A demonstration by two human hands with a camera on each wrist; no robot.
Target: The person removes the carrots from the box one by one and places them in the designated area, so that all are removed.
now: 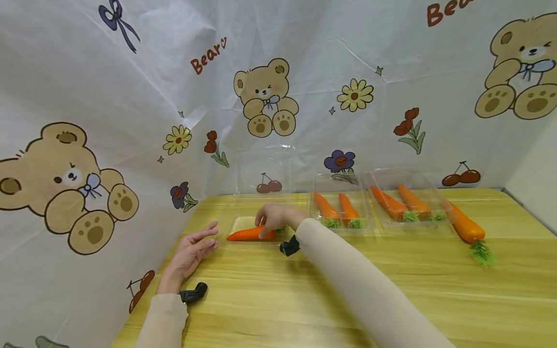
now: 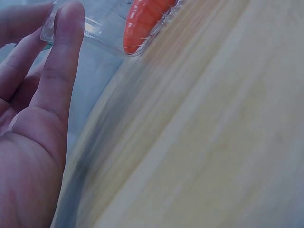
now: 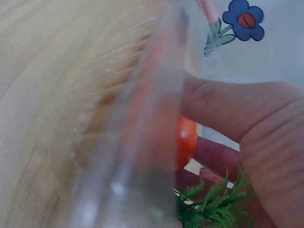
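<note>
Holds a carrot (image 1: 243, 235) with the right hand (image 1: 278, 216), thumb and fingers curled round its thick end, inside the open clear box (image 1: 244, 222) at the left of the worktop (image 1: 248, 285). Points the carrot's tip left, toward the left hand (image 1: 193, 249) — held wide, fingers loosely extended, just beside the box's left edge. Cannot tell whether touching that edge or just short of it. Covers much of the thick end and part of the green top with the right hand. Shows the carrot blurred through the box wall in the right wrist view, and only as a tip, cut off by the top edge, in the left wrist view. Makes out the raised lid (image 1: 261, 166) only faintly against the printed sheet (image 1: 313, 135) on the far side.
</note>
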